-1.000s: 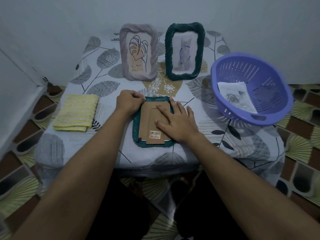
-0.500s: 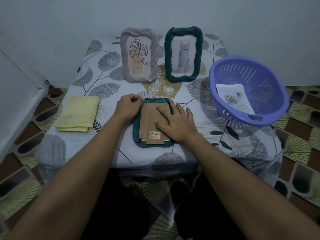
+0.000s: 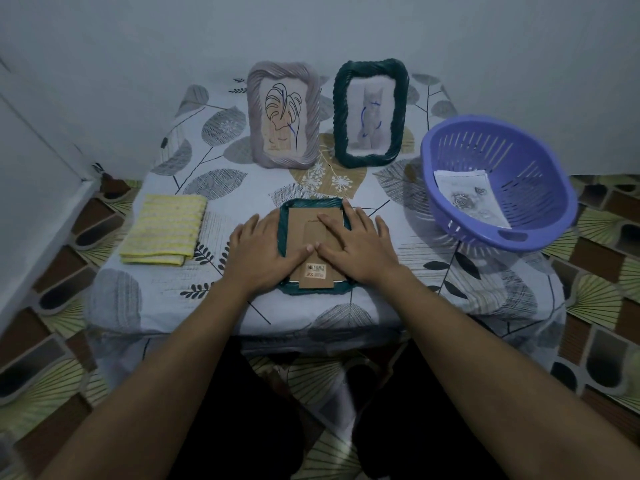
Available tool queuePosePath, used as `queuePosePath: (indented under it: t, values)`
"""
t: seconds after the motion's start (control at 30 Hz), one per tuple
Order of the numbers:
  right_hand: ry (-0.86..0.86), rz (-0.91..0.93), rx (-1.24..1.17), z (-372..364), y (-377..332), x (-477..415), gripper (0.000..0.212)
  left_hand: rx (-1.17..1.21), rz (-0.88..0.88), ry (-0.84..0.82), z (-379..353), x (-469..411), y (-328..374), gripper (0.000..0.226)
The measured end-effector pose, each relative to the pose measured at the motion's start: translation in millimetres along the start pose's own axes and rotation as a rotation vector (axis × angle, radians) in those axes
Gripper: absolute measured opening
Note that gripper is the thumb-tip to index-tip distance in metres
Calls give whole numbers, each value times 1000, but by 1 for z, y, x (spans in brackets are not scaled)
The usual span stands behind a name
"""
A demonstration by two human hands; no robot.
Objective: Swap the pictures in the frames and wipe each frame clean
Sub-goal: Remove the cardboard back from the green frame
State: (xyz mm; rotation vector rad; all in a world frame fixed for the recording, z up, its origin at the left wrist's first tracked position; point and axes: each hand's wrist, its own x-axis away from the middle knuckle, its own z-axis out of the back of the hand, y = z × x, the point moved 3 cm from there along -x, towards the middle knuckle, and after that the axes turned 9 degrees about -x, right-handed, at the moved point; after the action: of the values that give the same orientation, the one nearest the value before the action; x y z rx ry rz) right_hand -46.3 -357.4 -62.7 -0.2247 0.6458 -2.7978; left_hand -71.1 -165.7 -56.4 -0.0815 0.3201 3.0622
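A dark green frame (image 3: 282,223) lies face down near the table's front edge, its brown cardboard back (image 3: 311,230) facing up. My left hand (image 3: 261,249) rests flat over the frame's left side, thumb on the cardboard. My right hand (image 3: 356,242) lies flat on the right side, fingers spread over the backing. Two frames stand against the wall: a grey frame (image 3: 282,114) with a leaf drawing and a dark green frame (image 3: 370,112) with a pale picture. A folded yellow cloth (image 3: 164,228) lies at the left.
A purple slotted basket (image 3: 498,181) stands at the right with a printed picture (image 3: 469,200) inside. The small table (image 3: 221,188) wears a leaf-patterned cover and stands against a white wall. Patterned floor tiles surround it.
My left hand has opened from a fist at the frame's top left corner and slid down flat onto the frame's left side. My right hand stays on the backing.
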Motion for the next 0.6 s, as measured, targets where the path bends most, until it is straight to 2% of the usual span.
queuePosePath:
  t: [0.23,0.4,0.47,0.6]
  values:
    - [1,-74,-195,12,-3,-5,56,44,14,32,-1,2,-2,101]
    - [244,-277,-469,29,-1,-26,48,77,17,59,5,3,-1,94]
    - [288,-367,-472,30,3,-36,43,88,20,76,7,4,1,89]
    - [331,-431,-439,26,6,-49,18,98,23,68,9,5,1,93]
